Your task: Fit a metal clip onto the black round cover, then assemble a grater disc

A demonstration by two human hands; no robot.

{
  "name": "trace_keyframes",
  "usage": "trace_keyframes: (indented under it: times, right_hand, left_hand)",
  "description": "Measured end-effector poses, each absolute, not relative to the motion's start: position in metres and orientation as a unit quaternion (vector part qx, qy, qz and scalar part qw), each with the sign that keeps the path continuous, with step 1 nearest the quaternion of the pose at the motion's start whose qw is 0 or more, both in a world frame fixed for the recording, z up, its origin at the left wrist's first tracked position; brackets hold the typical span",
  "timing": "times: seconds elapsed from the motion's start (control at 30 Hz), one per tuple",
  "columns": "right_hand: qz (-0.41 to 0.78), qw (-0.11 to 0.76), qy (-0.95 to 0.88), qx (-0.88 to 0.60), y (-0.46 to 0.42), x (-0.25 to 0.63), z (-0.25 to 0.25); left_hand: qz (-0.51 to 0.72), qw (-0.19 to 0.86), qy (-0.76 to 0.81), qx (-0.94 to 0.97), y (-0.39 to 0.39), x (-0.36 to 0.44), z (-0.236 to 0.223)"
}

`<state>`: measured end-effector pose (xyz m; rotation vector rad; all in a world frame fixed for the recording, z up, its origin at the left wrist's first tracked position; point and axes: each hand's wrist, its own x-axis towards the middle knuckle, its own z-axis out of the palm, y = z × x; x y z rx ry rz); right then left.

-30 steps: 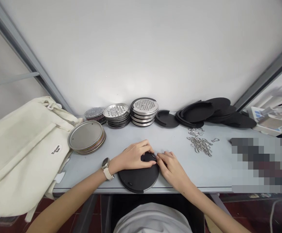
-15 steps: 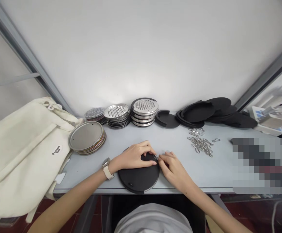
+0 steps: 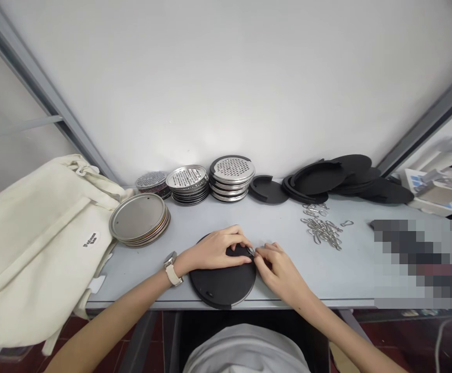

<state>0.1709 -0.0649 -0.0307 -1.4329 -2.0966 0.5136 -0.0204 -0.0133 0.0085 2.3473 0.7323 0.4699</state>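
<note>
A round black disc [image 3: 223,284] lies flat at the front edge of the grey table [image 3: 350,269]. My left hand [image 3: 214,250], with a watch on its wrist, rests on the disc's far side, fingers curled and pressing down. My right hand [image 3: 278,268] sits just right of the disc, its fingertips pinched on a small metal clip [image 3: 251,252] at the disc's upper right rim. The fingertips of both hands meet at that clip. How the clip sits on the disc is hidden by the fingers.
At the back stand stacks of perforated metal discs [image 3: 231,177], a stack of plain metal lids [image 3: 139,219] and piles of black discs [image 3: 327,178]. A heap of loose metal clips [image 3: 322,227] lies to the right. A cream cloth bag [image 3: 31,243] fills the left.
Both hands stay at the clip on the disc's rim. The fingers have shifted only slightly; the disc has barely moved.
</note>
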Motion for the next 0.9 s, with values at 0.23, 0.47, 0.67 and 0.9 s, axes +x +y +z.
trace_keyframes:
  times: [0.23,0.47,0.67,0.9]
  right_hand:
    - [0.216,0.293,-0.768,-0.526,-0.0632,0.1715,-0.0312]
    - [0.218,0.287,-0.768,-0.53,-0.0633,0.172,-0.0319]
    - [0.209,0.263,-0.784,-0.522,-0.063,0.1715,-0.0312]
    - [0.219,0.255,-0.786,-0.519,-0.0627,0.1731,-0.0337]
  left_hand:
    - [0.179,0.311,0.276,0.892,-0.0137,-0.0205,0.0091]
    - [0.184,0.247,0.289,0.906,-0.0172,-0.02,0.008]
    - [0.191,0.214,0.302,0.909,-0.0189,-0.0193,0.0084]
    - [0.203,0.227,0.308,0.901,-0.0179,-0.019,0.0081]
